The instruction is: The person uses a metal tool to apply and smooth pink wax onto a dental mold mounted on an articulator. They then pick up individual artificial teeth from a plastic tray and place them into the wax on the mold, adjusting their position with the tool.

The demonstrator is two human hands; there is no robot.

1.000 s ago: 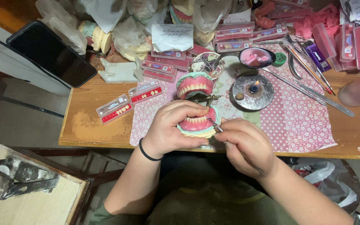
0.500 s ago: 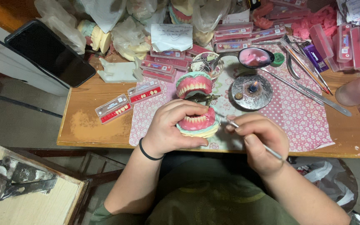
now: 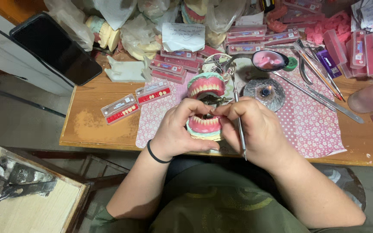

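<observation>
Two hands at table centre: left hand (image 3: 175, 131) clasps the lower denture model (image 3: 204, 126); right hand (image 3: 255, 129), at its 3 o'clock, grips a thin metal tool (image 3: 239, 125). Upper denture model (image 3: 207, 85) at 12 o'clock.

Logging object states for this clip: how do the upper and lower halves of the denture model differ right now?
The upper denture half is tipped back and open, its full tooth row showing; the lower denture half lies low, partly covered by fingers. The upper half is untouched, while the left hand cups the lower half and the right hand, holding a thin metal tool, pinches at its teeth. Both have pink gums on pale green bases.
</observation>
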